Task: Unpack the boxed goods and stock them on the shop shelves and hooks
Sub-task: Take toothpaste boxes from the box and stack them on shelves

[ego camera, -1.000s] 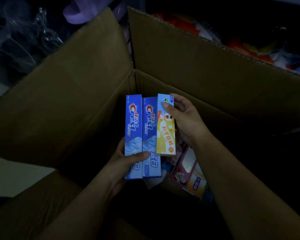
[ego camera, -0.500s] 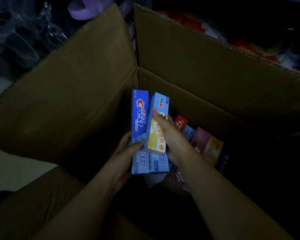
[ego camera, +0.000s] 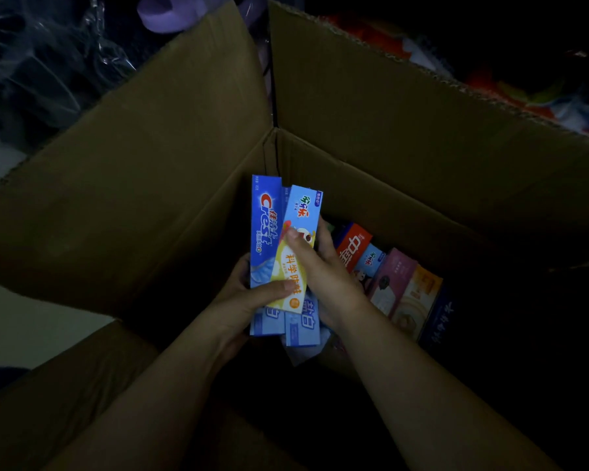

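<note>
Both hands hold toothpaste boxes above the open cardboard carton (ego camera: 170, 185). My left hand (ego camera: 249, 300) grips two blue Crest boxes (ego camera: 265, 229) from below, thumb across their fronts. On top of them lies a yellow and blue children's toothpaste box (ego camera: 298, 239), tilted to the right. My right hand (ego camera: 323, 270) pinches that box, thumb on its front and fingers behind it. The second Crest box is mostly hidden; only its lower end (ego camera: 303, 322) shows.
Inside the carton at the right stand more boxes: a red one (ego camera: 352, 246), a small blue one (ego camera: 371, 261), a pink one (ego camera: 393, 283), an orange one (ego camera: 419, 300) and a dark blue one (ego camera: 437, 321). Clear plastic wrap (ego camera: 48, 62) lies beyond the left flap. Colourful packs (ego camera: 510, 83) lie behind the far flap.
The yellow box has moved from beside the Crest boxes to lie on top of them, tilted. My right hand has shifted lower on it, and more boxes in the carton have come into sight.
</note>
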### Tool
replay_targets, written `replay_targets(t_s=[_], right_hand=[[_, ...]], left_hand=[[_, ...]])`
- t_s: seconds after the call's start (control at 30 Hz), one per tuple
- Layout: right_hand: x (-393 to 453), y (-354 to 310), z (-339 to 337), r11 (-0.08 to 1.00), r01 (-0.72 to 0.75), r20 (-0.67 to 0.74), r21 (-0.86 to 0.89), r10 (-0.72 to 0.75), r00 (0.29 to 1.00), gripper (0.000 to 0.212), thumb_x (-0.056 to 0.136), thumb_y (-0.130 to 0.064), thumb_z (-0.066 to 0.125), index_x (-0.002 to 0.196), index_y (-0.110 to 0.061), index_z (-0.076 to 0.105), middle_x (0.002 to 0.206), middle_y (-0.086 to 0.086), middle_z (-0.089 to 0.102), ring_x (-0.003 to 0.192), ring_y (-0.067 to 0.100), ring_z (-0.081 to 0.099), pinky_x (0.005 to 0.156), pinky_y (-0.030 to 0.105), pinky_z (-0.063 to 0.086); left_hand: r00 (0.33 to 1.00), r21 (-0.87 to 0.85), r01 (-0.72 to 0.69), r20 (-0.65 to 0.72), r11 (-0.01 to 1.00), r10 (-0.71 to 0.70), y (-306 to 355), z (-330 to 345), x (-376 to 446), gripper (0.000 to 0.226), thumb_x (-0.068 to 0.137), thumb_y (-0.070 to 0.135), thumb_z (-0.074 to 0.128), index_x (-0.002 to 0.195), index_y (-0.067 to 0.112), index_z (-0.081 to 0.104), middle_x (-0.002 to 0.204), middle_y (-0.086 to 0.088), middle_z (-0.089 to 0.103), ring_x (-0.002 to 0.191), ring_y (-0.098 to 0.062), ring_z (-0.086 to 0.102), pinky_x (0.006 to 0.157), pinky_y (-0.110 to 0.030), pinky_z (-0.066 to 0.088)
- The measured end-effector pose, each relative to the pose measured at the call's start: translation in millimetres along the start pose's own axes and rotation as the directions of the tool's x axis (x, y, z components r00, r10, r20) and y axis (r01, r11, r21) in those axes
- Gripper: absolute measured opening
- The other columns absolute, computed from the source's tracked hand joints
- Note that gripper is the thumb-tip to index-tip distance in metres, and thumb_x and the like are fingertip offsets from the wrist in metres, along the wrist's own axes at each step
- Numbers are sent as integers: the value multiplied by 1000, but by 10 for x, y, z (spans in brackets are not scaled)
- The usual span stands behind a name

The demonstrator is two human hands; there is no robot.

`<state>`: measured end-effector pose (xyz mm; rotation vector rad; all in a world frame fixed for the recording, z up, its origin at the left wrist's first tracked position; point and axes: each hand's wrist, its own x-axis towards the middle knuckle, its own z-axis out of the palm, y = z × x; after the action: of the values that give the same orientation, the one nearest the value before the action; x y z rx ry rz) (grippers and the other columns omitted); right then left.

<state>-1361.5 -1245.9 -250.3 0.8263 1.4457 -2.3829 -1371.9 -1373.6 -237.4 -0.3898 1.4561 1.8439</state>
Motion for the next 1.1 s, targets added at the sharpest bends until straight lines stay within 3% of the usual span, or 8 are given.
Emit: replay_targets(t_s=[0.3,0.4,0.5,0.6,0.7,0.77,0.93,1.1], right_hand=[[85,-54,-29,989,-21,-22,144,24,999,44,95,-38,50,137,-40,41,105,-2,69,96,20,67,87,43,54],[124,25,-135,999,-17,-59,36,19,998,36,91,-54,49,125,-43,52,120,-5,63,109,19,62,95,45,49],[192,162,-410,960,18,-308,-278,-107,945,25,88,-55,52,112,-49,55,120,-10,58,113,14,54,98,35,42],[183,326,-872,751,-41,-425,-660,-328,844,38,95,-20,55,132,-13,52,130,9,55,120,23,52,93,26,40],[126,429,-1288,255,-228,-313,-940,-375,872,50,91,-23,59,138,-15,45,140,8,44,131,25,36,107,36,34],[157,413,-1386,75,-204,-217,-976,-364,906,59,89,-31,62,141,-16,39,146,5,35,137,24,23,112,39,26],[402,293,-1402,-145,-262,-209,-954,-305,929,87,80,-53,66,146,-14,25,151,4,26,140,27,16,113,43,16],[430,322,-1496,-90,-263,-228,-961,-284,931,104,68,-65,70,148,-21,22,153,-2,23,140,25,13,112,47,13]], left_hand=[[997,-29,11,-72,1000,-14,1,41,-16,71,55,14,75,122,20,56,108,-9,71,96,-28,69,79,-43,56],[996,-41,9,-92,999,-13,5,34,-10,60,58,12,73,115,21,58,107,-9,70,94,-27,68,80,-43,56],[996,-61,12,-89,998,-18,-12,22,2,47,67,7,70,110,22,59,102,-6,70,84,-22,68,70,-37,59],[997,-68,21,-69,997,-26,-31,17,2,54,61,11,71,112,23,58,98,-4,71,81,-20,69,68,-35,60],[998,-64,40,-54,997,-43,-53,17,8,51,63,10,71,110,25,58,99,-5,71,79,-20,70,63,-35,60],[998,-64,44,-43,997,-46,-57,26,10,51,59,11,71,107,26,59,93,-3,72,74,-18,72,59,-33,60],[998,-38,50,-22,998,-51,-60,29,-18,54,56,8,75,105,25,61,85,-1,74,72,-18,72,56,-32,59],[997,-27,74,-23,997,-75,-58,7,-9,57,56,8,78,107,26,60,87,-2,74,73,-19,72,55,-34,58]])
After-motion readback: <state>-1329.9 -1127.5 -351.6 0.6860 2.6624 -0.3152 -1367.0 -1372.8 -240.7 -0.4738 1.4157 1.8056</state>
